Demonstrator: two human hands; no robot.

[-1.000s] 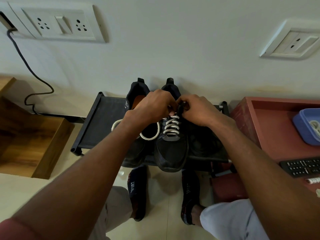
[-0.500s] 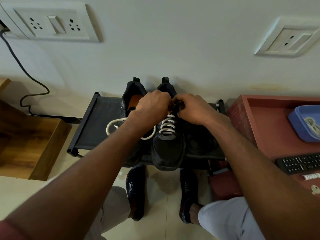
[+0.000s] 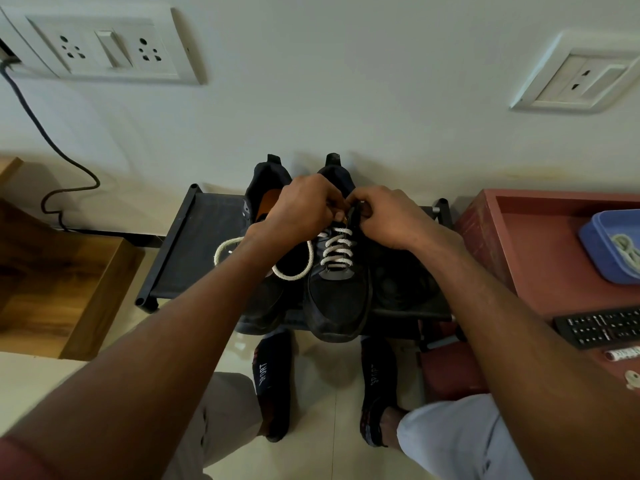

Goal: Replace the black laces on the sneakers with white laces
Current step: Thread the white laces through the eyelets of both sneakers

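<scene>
Below the forearms, 2 socked feet (image 3: 273, 382) rest on the floor under a low black rack (image 3: 194, 251). On that rack the right sneaker (image 3: 337, 296) shows white lace (image 3: 336, 251) crossed through its lower eyelets, a loose loop trailing left over the unlaced left sneaker (image 3: 266, 188). Farther up, the left hand (image 3: 299, 211) and right hand (image 3: 384, 216) have closed in at the top eyelets since a second ago, each grip pinching the lace. I judge the lacing of this sneaker nearly finished.
</scene>
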